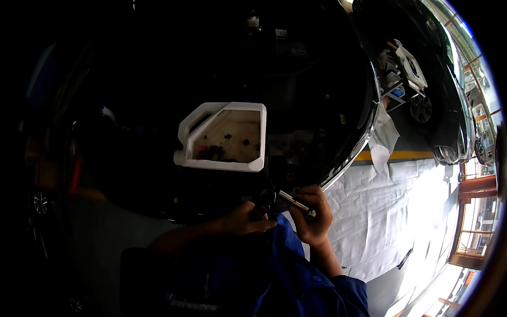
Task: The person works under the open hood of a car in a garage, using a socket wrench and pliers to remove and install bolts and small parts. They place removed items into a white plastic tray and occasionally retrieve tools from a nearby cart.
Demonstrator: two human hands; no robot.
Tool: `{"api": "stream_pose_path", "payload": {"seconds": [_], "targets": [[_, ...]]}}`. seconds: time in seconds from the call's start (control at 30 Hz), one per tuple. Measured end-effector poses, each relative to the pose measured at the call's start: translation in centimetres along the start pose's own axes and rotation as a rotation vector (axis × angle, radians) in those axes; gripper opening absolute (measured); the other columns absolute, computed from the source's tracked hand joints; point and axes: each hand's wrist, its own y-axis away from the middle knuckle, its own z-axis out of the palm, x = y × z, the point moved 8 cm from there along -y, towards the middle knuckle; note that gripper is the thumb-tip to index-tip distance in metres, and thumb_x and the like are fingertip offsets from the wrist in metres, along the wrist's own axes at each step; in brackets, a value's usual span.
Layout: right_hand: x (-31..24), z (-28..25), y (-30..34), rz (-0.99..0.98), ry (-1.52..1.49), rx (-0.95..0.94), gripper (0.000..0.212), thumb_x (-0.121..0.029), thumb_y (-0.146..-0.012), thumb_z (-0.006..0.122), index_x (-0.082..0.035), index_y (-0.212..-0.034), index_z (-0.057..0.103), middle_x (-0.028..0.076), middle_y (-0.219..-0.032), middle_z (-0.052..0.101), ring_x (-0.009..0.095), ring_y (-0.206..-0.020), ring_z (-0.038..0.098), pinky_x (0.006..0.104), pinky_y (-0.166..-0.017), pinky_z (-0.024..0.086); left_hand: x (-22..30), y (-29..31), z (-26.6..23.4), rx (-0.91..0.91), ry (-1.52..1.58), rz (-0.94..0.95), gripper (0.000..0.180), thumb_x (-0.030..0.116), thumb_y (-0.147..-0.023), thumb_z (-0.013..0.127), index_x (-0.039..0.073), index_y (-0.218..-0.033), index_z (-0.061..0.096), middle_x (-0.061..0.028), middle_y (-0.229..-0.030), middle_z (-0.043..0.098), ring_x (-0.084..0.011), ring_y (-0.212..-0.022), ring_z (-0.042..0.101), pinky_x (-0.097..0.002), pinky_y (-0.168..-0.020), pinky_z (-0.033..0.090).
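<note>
My right hand (316, 219) is closed around a shiny metal ratchet wrench (288, 198), which slants up and left out of my fingers. At its upper end sits a dark, roundish part (267, 199), too dim to name. My left hand (245, 219) is curled around the near side of that dark part, its thumb upward. Both hands are close together in front of my blue clothing. Just beyond them rests a cut-open white plastic jug (263, 138), lying on its side. Inside it are several small dark pieces (214, 152) and a small red-handled tool (204, 147).
A dark car engine bay surrounds the jug, mostly lost in shadow, with a curved shiny edge (364, 138) on the right. A white sheet (364, 211) covers the floor there. Farther off are a loaded cart (396, 87) and another dark car (446, 127).
</note>
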Motion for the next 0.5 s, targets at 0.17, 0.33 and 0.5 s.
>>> {"api": "stream_pose_path", "payload": {"seconds": [0.17,0.33,0.5], "targets": [[0.2,-0.1,-0.1,-0.030,0.045,-0.004,0.028,0.008,-0.076,0.077,0.002,-0.098,0.061,0.019,-0.100,0.066,0.025,-0.085,0.068,0.0312,-0.074,0.053,0.0,0.1,0.1,-0.007,0.055,-0.012,0.037,0.029,-0.094,0.072,0.006,-0.067,0.063,-0.0018,-0.061,0.062,-0.0094,-0.054,0.056,-0.0261,-0.055,0.044],[0.4,0.2,-0.1,-0.269,0.203,0.007,0.030,0.008,-0.074,0.080,0.002,-0.098,0.063,0.019,-0.098,0.069,0.027,-0.081,0.070,0.0320,-0.069,0.056,-0.5,-0.7,0.4,-0.127,0.132,0.039,0.035,0.025,-0.096,0.070,0.008,-0.067,0.060,-0.0007,-0.060,0.060,-0.0093,-0.053,0.054,-0.0268,-0.055,0.043],[0.7,0.1,0.0,-0.345,0.279,0.022,0.030,0.009,-0.073,0.080,0.002,-0.098,0.064,0.019,-0.096,0.069,0.028,-0.081,0.070,0.0315,-0.068,0.056,-0.2,-0.8,0.4,-0.112,0.114,0.019,0.038,0.026,-0.097,0.067,0.008,-0.065,0.059,-0.0010,-0.059,0.058,-0.0098,-0.053,0.053,-0.0273,-0.055,0.042]]}}
